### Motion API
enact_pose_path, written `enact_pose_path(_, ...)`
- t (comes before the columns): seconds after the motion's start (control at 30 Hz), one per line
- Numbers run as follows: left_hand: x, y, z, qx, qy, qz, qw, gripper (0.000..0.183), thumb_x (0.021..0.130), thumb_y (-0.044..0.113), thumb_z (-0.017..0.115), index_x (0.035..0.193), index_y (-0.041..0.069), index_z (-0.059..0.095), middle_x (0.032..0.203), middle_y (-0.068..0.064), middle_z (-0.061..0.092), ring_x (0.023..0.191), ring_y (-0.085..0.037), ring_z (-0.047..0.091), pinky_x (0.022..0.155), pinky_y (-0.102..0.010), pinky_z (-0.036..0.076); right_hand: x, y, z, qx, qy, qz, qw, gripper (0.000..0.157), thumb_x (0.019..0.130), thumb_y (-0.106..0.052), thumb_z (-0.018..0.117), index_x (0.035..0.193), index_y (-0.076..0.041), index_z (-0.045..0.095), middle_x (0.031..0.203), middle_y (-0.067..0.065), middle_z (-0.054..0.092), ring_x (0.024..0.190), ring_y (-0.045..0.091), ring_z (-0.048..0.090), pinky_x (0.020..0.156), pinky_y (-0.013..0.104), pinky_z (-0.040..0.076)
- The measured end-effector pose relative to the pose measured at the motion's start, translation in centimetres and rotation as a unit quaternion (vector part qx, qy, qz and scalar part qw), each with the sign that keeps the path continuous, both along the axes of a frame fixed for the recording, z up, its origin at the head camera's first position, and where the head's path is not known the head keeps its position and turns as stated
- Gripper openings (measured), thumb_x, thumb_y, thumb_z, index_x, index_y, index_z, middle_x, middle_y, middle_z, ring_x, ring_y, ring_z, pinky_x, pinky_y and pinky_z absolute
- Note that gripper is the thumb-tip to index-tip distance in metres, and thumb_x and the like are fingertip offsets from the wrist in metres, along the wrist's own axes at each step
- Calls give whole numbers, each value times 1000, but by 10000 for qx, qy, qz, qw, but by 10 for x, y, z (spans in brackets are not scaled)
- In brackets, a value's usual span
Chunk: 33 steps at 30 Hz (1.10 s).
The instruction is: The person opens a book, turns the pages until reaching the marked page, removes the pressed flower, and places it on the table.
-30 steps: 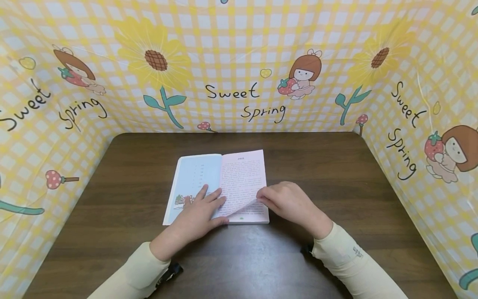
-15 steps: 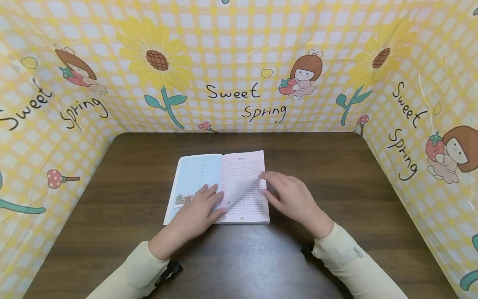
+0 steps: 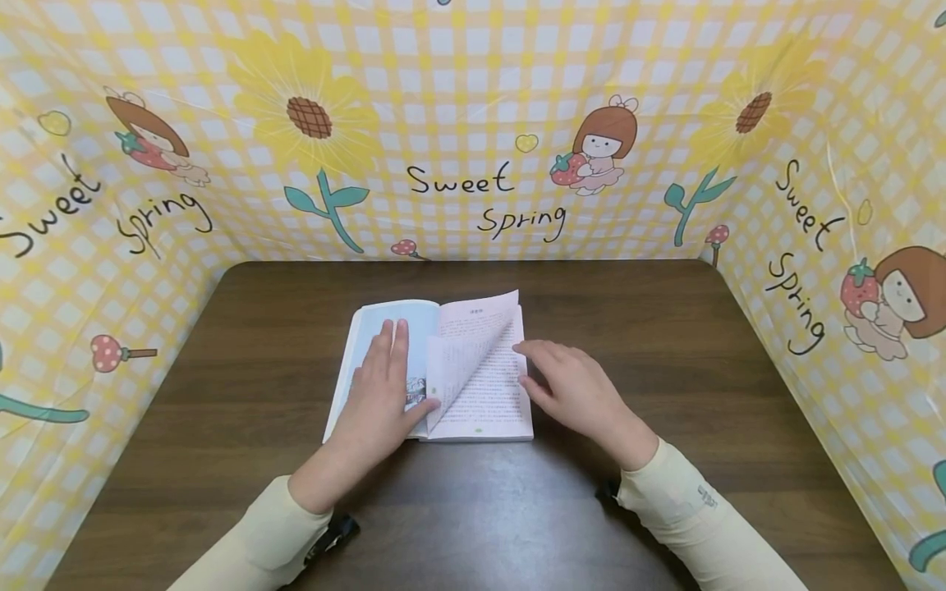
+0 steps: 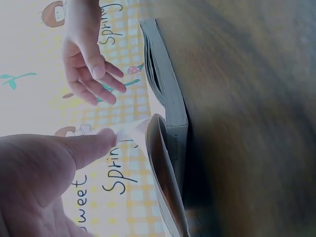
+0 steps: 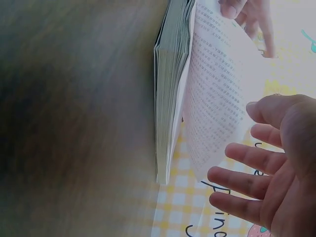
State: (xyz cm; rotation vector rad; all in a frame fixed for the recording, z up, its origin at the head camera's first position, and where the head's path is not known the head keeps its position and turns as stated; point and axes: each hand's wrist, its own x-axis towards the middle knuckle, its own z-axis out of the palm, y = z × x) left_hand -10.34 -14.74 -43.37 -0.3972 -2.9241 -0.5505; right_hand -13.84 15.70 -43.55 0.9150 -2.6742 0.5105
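Note:
An open paperback book (image 3: pixel 488 406) lies on the dark wooden table (image 3: pixel 665 345). One pink text page (image 3: pixel 466 353) stands curled up in mid-turn over the spine. My left hand (image 3: pixel 380 386) lies flat on the blue left page, fingers straight, and its thumb (image 4: pixel 84 148) touches the standing page's lower edge. My right hand (image 3: pixel 572 390) is open, fingers spread over the right page, and holds nothing. In the right wrist view, the lifted page (image 5: pixel 217 94) arcs off the book block (image 5: pixel 168 98), and the right hand's fingers (image 5: pixel 237 177) are spread just off it.
A yellow checked backdrop (image 3: pixel 473 123) with sunflowers and "Sweet Spring" lettering walls the table at the back and on both sides. Bare tabletop surrounds the book. Both forearms in cream sleeves (image 3: pixel 687 509) come in from the near edge.
The right hand let go of the page corner and opened. The page swung up and leftward. The left hand slid farther up the left page, its thumb meeting the page's edge.

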Motion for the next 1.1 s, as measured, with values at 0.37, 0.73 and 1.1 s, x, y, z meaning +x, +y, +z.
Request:
enact_pose_path(0.37,-1,-3,4,-669,337,-55,9972,121,78,26,90,166,13,7,171,-23,-6,154,-53,-4,110,-82,14,-1,0,-6,309,-284,125,9990,41,96,-26,72,134,-14,63,131,7,68,115,24,68,95,45,55)
enact_pose_path(0.73,-1,-8,1,-1049,319,-705,9915,84,88,9,76,161,19,36,168,-17,25,153,-50,18,108,-81,22,0,-1,-8,562,-314,526,9965,43,95,-25,72,134,-10,65,139,11,64,125,28,63,104,45,51)
enact_pose_path(1.1,0,-10,-1,-1024,-399,-816,9906,62,96,3,62,155,16,46,163,-15,38,148,-48,34,104,-80,31,2,-3,-13,921,-335,838,9917,50,96,-29,72,141,-10,61,147,14,58,134,30,57,110,48,45)
